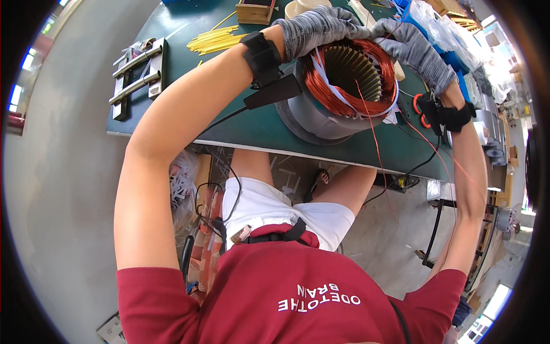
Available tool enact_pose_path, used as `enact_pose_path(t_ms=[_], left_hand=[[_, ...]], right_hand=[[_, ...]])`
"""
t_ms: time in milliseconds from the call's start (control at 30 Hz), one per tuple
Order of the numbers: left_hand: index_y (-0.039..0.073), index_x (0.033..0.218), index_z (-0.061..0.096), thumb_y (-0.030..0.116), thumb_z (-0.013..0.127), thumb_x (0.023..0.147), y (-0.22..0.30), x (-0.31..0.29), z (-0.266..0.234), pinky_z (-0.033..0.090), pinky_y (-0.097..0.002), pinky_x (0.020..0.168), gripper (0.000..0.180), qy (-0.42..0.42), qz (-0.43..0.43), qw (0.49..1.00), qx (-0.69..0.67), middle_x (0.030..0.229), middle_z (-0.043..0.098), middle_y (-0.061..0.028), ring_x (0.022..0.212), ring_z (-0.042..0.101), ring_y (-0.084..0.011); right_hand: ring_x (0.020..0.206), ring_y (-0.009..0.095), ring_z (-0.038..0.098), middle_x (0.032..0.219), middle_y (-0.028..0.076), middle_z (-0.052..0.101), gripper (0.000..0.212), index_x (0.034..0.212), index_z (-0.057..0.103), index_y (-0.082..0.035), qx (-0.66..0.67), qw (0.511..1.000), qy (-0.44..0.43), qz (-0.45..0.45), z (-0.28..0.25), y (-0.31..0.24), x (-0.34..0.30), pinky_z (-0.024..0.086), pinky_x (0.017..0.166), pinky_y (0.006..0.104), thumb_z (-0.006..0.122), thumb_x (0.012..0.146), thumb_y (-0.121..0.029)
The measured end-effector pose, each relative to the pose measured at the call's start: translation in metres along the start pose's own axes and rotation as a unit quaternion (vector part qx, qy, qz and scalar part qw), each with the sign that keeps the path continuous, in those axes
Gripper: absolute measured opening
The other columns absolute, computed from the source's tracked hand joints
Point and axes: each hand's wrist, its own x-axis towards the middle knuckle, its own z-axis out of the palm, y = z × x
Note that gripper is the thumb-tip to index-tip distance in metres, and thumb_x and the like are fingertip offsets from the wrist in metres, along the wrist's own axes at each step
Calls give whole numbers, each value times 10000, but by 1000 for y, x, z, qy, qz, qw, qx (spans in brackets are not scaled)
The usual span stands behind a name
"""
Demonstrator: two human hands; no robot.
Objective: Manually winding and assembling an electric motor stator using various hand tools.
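A grey motor stator (303, 114) sits upright near the front edge of the green table (240, 123). Red-brown copper windings (323, 92) ring its slotted core, with pale strips along the coil. My left hand (323, 31), in a grey knit glove, bends over the far left rim of the windings. Also gloved, my right hand (409, 51) is at the far right rim. The fingers of both are curled in and nearly meet; whatever is between them is too small to make out. Loose copper wires (375, 137) trail from the windings over the table edge.
Orange-handled scissors (418, 103) lie beside my right wrist. To the left are yellow sticks (215, 41), a metal fixture (137, 74) and a wooden box (255, 12). Clear plastic bags (435, 26) crowd the far right. A black cable (223, 121) runs from my left wrist over the table edge.
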Motion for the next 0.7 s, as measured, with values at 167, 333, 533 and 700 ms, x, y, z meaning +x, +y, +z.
enact_pose_path(t_ms=[167, 333, 533, 700], left_hand=[[214, 1131, 586, 293, 511, 883, -7, -7, 1, 454, -264, 848, 270, 95, 194, 952, 219, 1032, 605, -19, 928, 589, -186], [107, 1113, 572, 433, 509, 866, 34, -7, -6, 450, -300, 833, 414, -33, -77, 960, -268, 1045, 582, -96, 940, 576, -218], [107, 1153, 540, 241, 432, 916, 12, -14, -19, 395, -305, 921, 293, 6, 130, 987, 97, 1146, 534, -104, 1073, 516, -252], [-11, 1099, 535, 138, 327, 926, 12, -59, -42, 440, -302, 878, 308, 47, -105, 718, -686, 1052, 569, -128, 978, 561, -192]], right_hand=[[759, 109, 601, 834, 33, 603, 129, 983, 575, -51, -13, 991, -16, 131, -3, -18, 3, 536, 639, 248, 555, 859, -78], [793, 108, 611, 847, 27, 596, 153, 974, 552, -56, 26, 996, -28, 75, -15, 1, -8, 547, 650, 259, 603, 839, -109], [845, 96, 536, 876, 18, 584, 151, 988, 566, -42, 76, 994, 15, 79, 2, -23, -2, 454, 767, 245, 543, 841, -69], [893, 144, 538, 1024, 97, 586, 410, 1216, 470, -6, 108, 965, 217, 102, 55, -43, -33, 438, 802, 268, 523, 820, -102]])
